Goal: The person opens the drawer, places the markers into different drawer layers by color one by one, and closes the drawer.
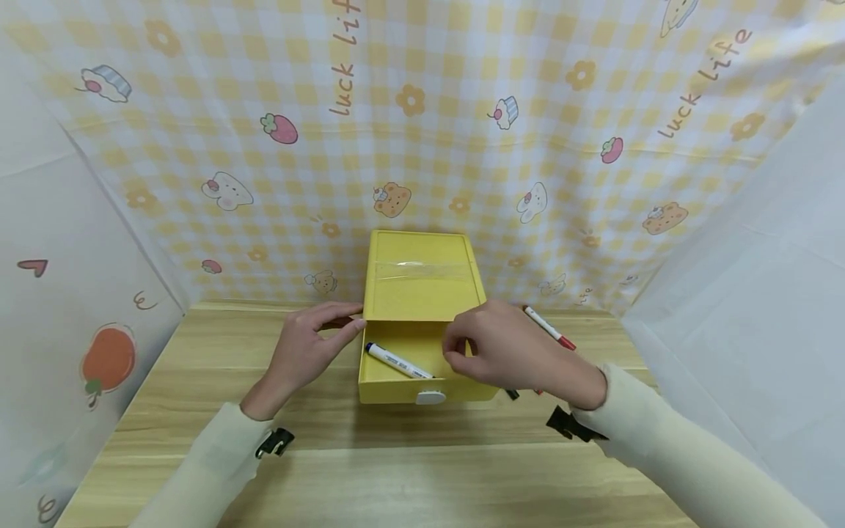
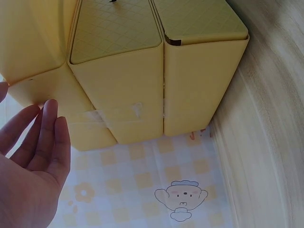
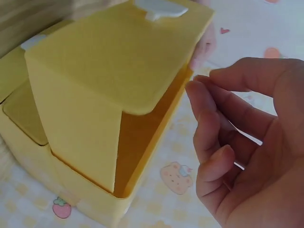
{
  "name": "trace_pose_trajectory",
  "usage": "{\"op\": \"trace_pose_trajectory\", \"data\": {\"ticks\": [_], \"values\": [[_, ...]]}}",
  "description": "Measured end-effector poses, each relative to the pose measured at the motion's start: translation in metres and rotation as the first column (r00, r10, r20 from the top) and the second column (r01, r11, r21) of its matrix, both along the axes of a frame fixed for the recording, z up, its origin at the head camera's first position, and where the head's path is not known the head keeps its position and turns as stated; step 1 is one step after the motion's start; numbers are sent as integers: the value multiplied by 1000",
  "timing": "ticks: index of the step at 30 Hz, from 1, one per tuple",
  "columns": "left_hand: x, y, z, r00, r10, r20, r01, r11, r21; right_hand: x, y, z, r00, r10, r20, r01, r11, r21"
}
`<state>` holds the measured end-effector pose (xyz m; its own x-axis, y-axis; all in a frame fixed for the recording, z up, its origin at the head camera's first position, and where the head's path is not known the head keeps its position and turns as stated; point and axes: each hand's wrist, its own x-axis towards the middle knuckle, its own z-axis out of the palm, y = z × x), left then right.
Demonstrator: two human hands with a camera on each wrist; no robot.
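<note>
A yellow drawer box [image 1: 422, 253] with clear tape across its top stands against the cloth. Its top drawer [image 1: 396, 392] is pulled out toward me, white handle [image 1: 431, 397] in front. Inside the drawer, a white marker with a dark blue cap [image 1: 399, 361] lies slanted against the front wall. My left hand [image 1: 306, 343] is at the box's left side, fairly straight fingertips right at the drawer opening's edge. Above the drawer's right side is my right hand [image 1: 498, 345], fingers loosely curled and thumb tip near the index finger. No object shows between those fingers [image 3: 209, 123].
To the right of the box, a white marker with a red cap [image 1: 549, 328] lies on the wooden table [image 1: 409, 477]. Beneath my right hand, a dark marker end [image 1: 511, 394] peeks out. A yellow checked cloth [image 1: 449, 147] hangs behind; white panels [image 1: 759, 242] flank the table.
</note>
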<state>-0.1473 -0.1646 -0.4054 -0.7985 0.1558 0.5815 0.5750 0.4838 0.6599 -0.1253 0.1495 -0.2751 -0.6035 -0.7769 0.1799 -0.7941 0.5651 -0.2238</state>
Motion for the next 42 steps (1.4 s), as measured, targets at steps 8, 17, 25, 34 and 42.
{"op": "trace_pose_trajectory", "data": {"ticks": [8,17,25,34,42], "values": [[0,0,0,1000,-7,-11,7,1000,2,24,13,-8,995,-16,-101,-5,978,-208],[2,0,0,1000,0,-17,0,1000,8,43,23,-31,986,-19,-165,-56,896,-441],[1,0,-1,1000,2,-9,-2,1000,-2,54,25,-58,972,-51,-231,-79,850,-521],[1,1,-1,1000,4,-14,-4,1000,-8,62,18,-87,952,-87,-293,-83,849,-522],[0,1,-2,1000,2,-21,-2,1000,-6,62,10,-104,936,-152,-319,-40,851,-523]]}}
